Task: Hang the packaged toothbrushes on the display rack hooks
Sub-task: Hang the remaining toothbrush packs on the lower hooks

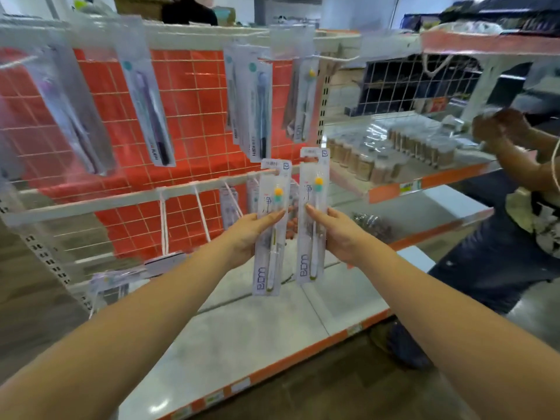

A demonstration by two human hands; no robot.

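Two toothbrush packs up in front of the rack (194,95), one per hand: left hand (248,234) grips left pack (270,228), right hand (339,234) grips right pack (313,216), both upright, side by side. More packs (251,101) hang on hooks above the hands; another person (515,183) works shelves right of them.

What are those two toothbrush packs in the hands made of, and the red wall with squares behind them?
The two toothbrush packs, left pack and right pack, look like shiny clear plastic over printed white card: the brushes show through. The grid looks like thin painted metal wire in front of a flat red backing, perhaps board or plastic sheet.
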